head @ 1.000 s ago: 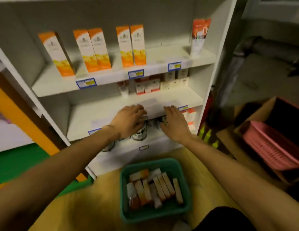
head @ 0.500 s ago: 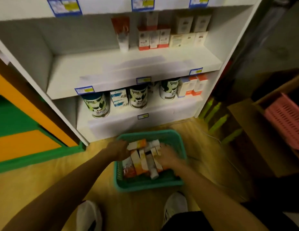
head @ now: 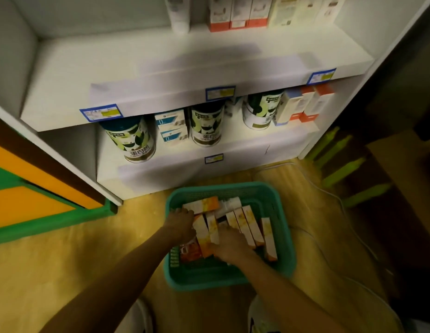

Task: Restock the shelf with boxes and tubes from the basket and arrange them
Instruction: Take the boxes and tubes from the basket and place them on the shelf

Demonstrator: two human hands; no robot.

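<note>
A green plastic basket stands on the wooden floor in front of the white shelf. Several white-and-orange boxes lie in it, most side by side, one crosswise at the back. My left hand is down at the basket's left side, its fingers bent against a box. My right hand lies on the middle boxes, its fingertips hidden among them. On the middle shelf board, boxes and a white tube stand at the back.
The bottom shelf holds three green-lidded cans, blue-and-white boxes and white-and-red boxes. A green-and-orange frame is at the left. A cable runs over the floor at the right. My shoes are just behind the basket.
Both hands left the lower shelf and came down into the basket. The view tilted down, so the top shelf is out of sight.
</note>
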